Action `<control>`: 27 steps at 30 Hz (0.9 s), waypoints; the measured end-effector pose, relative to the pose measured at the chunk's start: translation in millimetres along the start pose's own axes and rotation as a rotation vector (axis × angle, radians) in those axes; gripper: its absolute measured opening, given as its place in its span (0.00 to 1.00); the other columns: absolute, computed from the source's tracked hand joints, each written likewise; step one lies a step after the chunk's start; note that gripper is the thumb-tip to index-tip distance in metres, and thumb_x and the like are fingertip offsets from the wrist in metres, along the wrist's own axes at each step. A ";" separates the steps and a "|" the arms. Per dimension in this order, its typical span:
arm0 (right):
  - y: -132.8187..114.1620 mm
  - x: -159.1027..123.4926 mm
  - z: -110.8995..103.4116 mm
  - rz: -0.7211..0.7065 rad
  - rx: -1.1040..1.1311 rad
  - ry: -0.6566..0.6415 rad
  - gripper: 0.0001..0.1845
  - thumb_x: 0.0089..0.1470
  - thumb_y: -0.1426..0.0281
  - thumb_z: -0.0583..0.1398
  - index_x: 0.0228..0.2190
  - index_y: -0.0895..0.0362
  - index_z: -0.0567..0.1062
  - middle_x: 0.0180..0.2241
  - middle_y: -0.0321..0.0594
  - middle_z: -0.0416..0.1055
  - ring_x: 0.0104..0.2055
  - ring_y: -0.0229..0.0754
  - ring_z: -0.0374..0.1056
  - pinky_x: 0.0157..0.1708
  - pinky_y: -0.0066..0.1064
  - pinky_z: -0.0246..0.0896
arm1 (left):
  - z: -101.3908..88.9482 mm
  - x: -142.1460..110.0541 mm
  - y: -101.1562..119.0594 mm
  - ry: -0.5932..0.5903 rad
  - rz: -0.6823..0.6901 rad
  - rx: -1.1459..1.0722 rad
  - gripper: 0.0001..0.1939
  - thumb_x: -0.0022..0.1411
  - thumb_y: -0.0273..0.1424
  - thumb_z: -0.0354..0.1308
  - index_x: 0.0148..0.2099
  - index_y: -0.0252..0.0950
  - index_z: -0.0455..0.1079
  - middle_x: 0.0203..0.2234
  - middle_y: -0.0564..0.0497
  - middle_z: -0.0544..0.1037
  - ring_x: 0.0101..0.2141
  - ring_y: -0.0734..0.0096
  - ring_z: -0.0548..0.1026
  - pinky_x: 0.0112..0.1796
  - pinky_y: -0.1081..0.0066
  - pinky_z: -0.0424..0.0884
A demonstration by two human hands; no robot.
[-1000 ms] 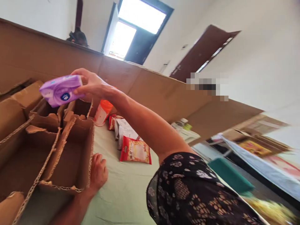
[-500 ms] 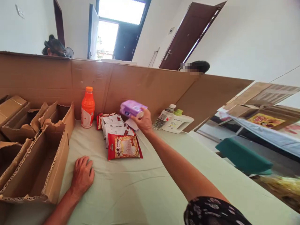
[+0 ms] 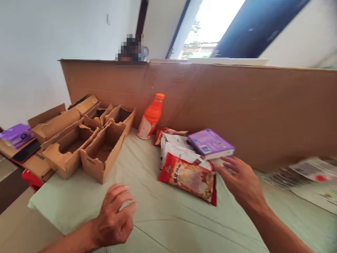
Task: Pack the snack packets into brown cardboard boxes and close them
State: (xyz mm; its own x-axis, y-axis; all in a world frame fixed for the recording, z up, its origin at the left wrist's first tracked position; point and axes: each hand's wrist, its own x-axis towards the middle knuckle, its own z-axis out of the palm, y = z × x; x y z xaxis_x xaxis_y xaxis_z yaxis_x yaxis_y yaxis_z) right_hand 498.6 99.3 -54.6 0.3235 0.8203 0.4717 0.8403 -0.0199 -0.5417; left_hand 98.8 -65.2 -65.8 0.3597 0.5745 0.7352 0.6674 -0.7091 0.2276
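My right hand is at the right end of a purple tissue pack, its fingers apart and partly hidden behind the knuckles. The pack rests against white packets and a red-and-yellow snack bag. A small pale purple piece shows under my right fingers; I cannot make out what it is. My left hand hovers over the cloth in front of the cardboard boxes, fingers loosely curled, thumb apart, holding nothing. Behind the packets stands an orange bottle, and another red packet lies beside it.
Several open cardboard boxes stand on the left of the green-clothed table. Farther left are a purple pack and a dark phone-like slab. A cardboard wall closes the back. Blurred bottles lie at right. A person's head shows beyond.
The view has swung left. My right hand has lowered the purple tissue pack onto the packets and loosened its fingers. My left hand has lifted off the cloth.
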 end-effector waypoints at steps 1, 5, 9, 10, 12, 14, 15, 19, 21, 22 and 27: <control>2.2 -13.1 1.7 0.007 0.068 -0.018 0.29 0.51 0.45 0.55 0.41 0.52 0.79 0.54 0.60 0.73 0.57 0.62 0.71 0.44 0.51 0.72 | -18.2 -8.2 2.2 0.146 -0.051 0.048 0.24 0.59 0.20 0.54 0.57 0.40 0.67 0.46 0.46 0.76 0.58 0.57 0.70 0.60 0.53 0.67; 3.7 -66.4 18.7 0.073 0.255 -0.094 0.35 0.49 0.42 0.56 0.43 0.58 0.79 0.61 0.59 0.68 0.59 0.62 0.69 0.51 0.52 0.69 | -76.1 -44.2 -26.9 0.612 -0.576 0.261 0.33 0.62 0.29 0.63 0.67 0.43 0.59 0.61 0.42 0.66 0.64 0.50 0.63 0.65 0.47 0.59; -10.2 -105.1 45.8 -0.062 0.403 -0.155 0.29 0.52 0.44 0.58 0.42 0.53 0.79 0.59 0.52 0.71 0.63 0.60 0.66 0.53 0.51 0.69 | -90.6 -65.2 -72.6 0.729 -1.049 0.014 0.36 0.65 0.46 0.59 0.70 0.41 0.55 0.68 0.40 0.60 0.68 0.47 0.57 0.67 0.46 0.54; -16.1 -112.1 52.1 -0.113 0.421 -0.170 0.27 0.53 0.45 0.59 0.41 0.53 0.80 0.58 0.51 0.73 0.63 0.60 0.66 0.54 0.52 0.69 | -87.1 -66.0 -79.9 0.708 -1.076 -0.038 0.35 0.66 0.47 0.57 0.70 0.41 0.55 0.68 0.39 0.61 0.68 0.47 0.58 0.67 0.46 0.55; -30.5 -124.7 62.8 -0.214 0.440 -0.192 0.24 0.56 0.48 0.59 0.39 0.53 0.81 0.57 0.51 0.74 0.60 0.59 0.69 0.57 0.54 0.66 | -73.9 -63.4 -88.1 0.669 -1.078 -0.086 0.33 0.68 0.48 0.54 0.69 0.40 0.57 0.66 0.39 0.64 0.67 0.49 0.62 0.66 0.48 0.59; -47.7 -136.5 71.9 -0.300 0.446 -0.215 0.22 0.58 0.50 0.58 0.39 0.53 0.81 0.57 0.52 0.74 0.59 0.58 0.70 0.58 0.55 0.66 | -57.7 -57.8 -88.8 0.639 -1.082 -0.121 0.31 0.69 0.48 0.52 0.68 0.39 0.59 0.65 0.39 0.67 0.64 0.51 0.67 0.63 0.50 0.64; -56.7 -142.4 76.3 -0.338 0.447 -0.232 0.22 0.60 0.51 0.57 0.39 0.53 0.81 0.57 0.52 0.74 0.58 0.57 0.71 0.57 0.54 0.67 | -50.7 -54.9 -87.1 0.627 -1.083 -0.132 0.30 0.70 0.48 0.51 0.67 0.39 0.60 0.63 0.38 0.69 0.62 0.51 0.70 0.61 0.51 0.67; -86.8 -165.3 97.3 -0.466 0.447 -0.333 0.20 0.64 0.55 0.55 0.43 0.52 0.82 0.59 0.49 0.73 0.59 0.53 0.72 0.54 0.46 0.72 | -51.1 -46.5 -76.4 0.627 -1.045 -0.105 0.27 0.69 0.46 0.52 0.64 0.38 0.63 0.61 0.38 0.71 0.59 0.52 0.72 0.58 0.51 0.71; -93.9 -174.9 110.1 -0.535 0.448 -0.401 0.19 0.65 0.58 0.54 0.43 0.51 0.82 0.58 0.49 0.74 0.58 0.50 0.73 0.53 0.42 0.73 | -75.9 -39.3 -79.3 0.659 -0.969 0.001 0.27 0.68 0.44 0.53 0.64 0.39 0.63 0.64 0.39 0.67 0.64 0.52 0.66 0.63 0.51 0.64; -95.0 -179.1 116.6 -0.560 0.441 -0.427 0.19 0.65 0.59 0.54 0.43 0.52 0.82 0.58 0.49 0.74 0.58 0.50 0.74 0.52 0.41 0.74 | -94.0 -32.8 -85.7 0.664 -0.920 0.078 0.27 0.68 0.43 0.54 0.65 0.39 0.62 0.66 0.40 0.65 0.66 0.54 0.63 0.65 0.52 0.60; -84.0 -191.4 143.6 -0.674 0.347 -0.509 0.17 0.64 0.62 0.56 0.44 0.54 0.83 0.59 0.55 0.73 0.53 0.52 0.77 0.46 0.41 0.77 | -195.4 29.5 -165.0 0.444 -0.751 0.405 0.23 0.65 0.29 0.46 0.60 0.35 0.69 0.57 0.42 0.75 0.61 0.57 0.69 0.65 0.53 0.61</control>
State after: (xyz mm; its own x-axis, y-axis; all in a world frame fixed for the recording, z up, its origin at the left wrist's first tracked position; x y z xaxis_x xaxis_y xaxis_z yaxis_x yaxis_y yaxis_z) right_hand 303.7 26.1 -199.3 -0.4885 0.7507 0.4447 0.5775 0.6602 -0.4802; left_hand -128.1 -11.2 43.0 -0.4777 0.5551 0.6810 0.8275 0.0240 0.5609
